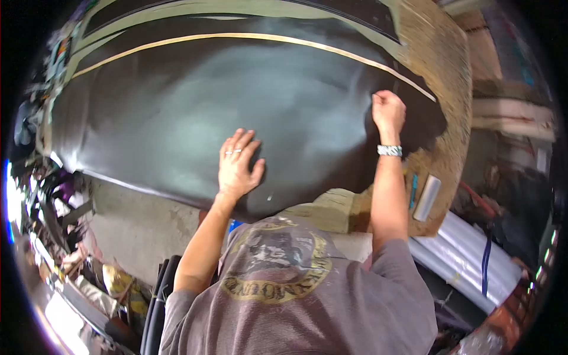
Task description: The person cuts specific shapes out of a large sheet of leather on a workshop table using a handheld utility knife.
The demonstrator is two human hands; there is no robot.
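A large dark brown leather hide (177,112) with a glossy surface and an uneven right edge lies spread over the table. My left hand (238,165) rests flat on its near middle part, fingers stretched out and a ring on one of them. Farther to the right, my right hand (389,111) is over the hide with its fingers curled together; whatever may be inside them is hidden. A long, narrow, pale yellow strip (260,37), which looks like a straightedge, lies across the far part of the hide, beyond both hands.
The worn tabletop (447,118) shows along the right. A blue pen-like tool (413,190) and a whitish cylinder (427,198) lie near its right front edge. Plastic-wrapped rolls (473,254) stand below that corner. Dark rolls (158,302) lean at the lower left, beside piled clutter.
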